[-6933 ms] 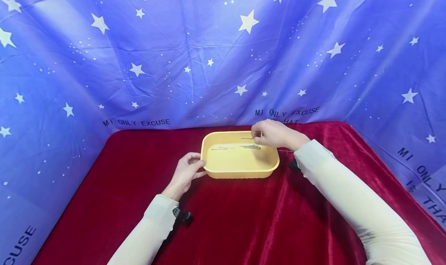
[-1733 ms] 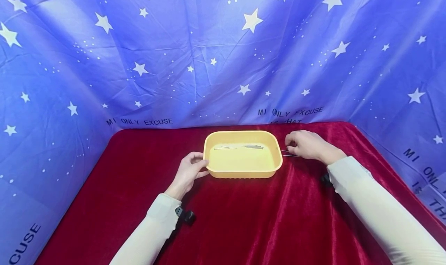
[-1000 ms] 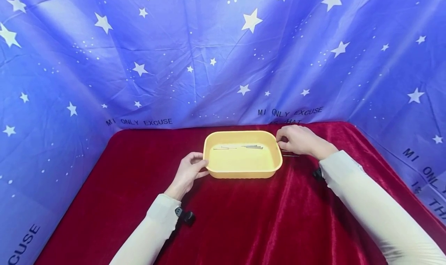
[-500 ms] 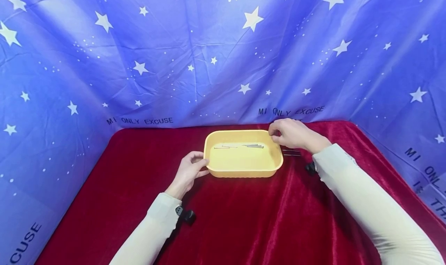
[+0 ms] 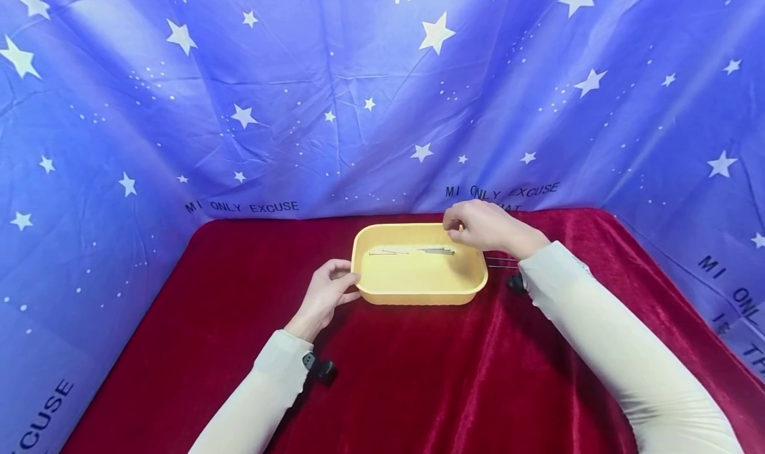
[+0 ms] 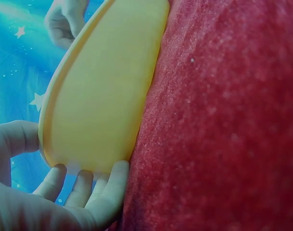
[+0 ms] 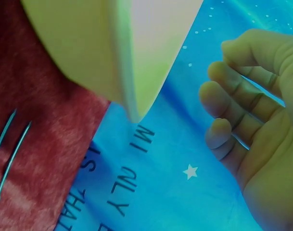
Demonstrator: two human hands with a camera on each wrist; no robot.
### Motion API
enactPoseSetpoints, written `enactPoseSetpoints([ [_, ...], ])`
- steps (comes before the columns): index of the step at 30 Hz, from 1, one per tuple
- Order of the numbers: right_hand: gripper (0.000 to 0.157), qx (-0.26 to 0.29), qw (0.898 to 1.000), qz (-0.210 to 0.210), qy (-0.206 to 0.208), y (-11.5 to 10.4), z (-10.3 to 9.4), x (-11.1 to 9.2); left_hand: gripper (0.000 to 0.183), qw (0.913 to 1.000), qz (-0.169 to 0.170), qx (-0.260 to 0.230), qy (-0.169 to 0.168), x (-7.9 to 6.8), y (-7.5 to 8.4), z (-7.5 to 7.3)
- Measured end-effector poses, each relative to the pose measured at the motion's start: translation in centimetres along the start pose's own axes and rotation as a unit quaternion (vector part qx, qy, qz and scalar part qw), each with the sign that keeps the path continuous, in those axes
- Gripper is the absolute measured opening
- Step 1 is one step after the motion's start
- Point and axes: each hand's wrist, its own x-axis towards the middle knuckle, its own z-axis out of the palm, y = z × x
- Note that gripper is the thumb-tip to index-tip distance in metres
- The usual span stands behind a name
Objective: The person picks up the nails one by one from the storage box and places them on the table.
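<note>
A yellow plastic tray point(image 5: 424, 299) stands on the table. My left hand point(image 5: 325, 295) holds its left end; the left wrist view shows the thumb at the rim and fingertips point(image 6: 120, 168) against the end wall. Inside lie thin metal nails: two apart on the left and a small bunch of nails point(image 5: 439, 251) on the right. Above the tray's back right corner hovers my right hand point(image 5: 493, 228), fingers loosely curved. No nail shows between those fingers in the right wrist view. Two more nails point(image 7: 14, 161) lie side by side on the cloth, just right of the tray.
Dark red velvet cloth point(image 5: 406, 374) covers the table. A blue curtain point(image 5: 287, 129) with white stars and printed lettering hangs behind and along both sides. Each wrist carries a small black camera point(image 5: 325, 372).
Beside the tray, one nail showed at first; two lie there now. My right hand, earlier over the tray with a nail, went right to the cloth, then returned. The left hand keeps its hold.
</note>
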Motion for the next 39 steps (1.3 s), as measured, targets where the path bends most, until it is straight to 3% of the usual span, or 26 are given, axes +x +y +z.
enactPoseSetpoints([
  [17, 0.011, 0.019, 0.999, -0.03, 0.015, -1.6, 0.7, 2.3, 0.035, 1.0, 0.001, 0.006, -0.002, 0.0, -0.1, -0.2],
  [33, 0.01, 0.026, 0.998, -0.057, -0.006, -2.8, 1.6, 4.8, 0.033, 1.0, 0.005, 0.002, 0.001, 0.1, -0.1, -0.3],
  [39, 0.011, 0.035, 0.998, -0.049, -0.016, -3.1, 2.1, 5.7, 0.033, 1.0, -0.001, 0.004, 0.001, 0.1, 0.0, -0.2],
])
